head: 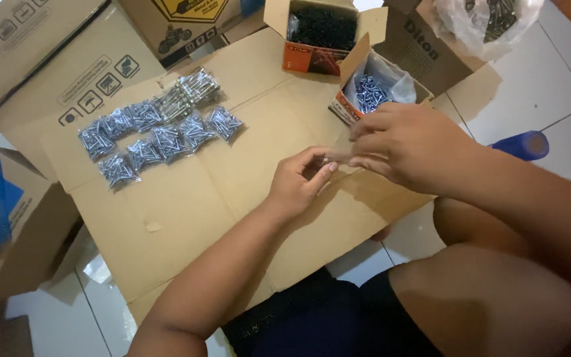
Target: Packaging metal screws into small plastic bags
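Cardboard sheet (186, 205), left hand (295, 182) and right hand (408, 145) meeting, fingers (325, 158) pinching

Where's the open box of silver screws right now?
In the head view, the small box of silver screws sits upper right of centre on the flattened cardboard, just beyond the right hand and beside the box of black screws.

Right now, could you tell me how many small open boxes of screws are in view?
2. One box of dark screws sits at the top centre; one box of silvery screws lies just beyond the right hand. Other cartons may hide more.
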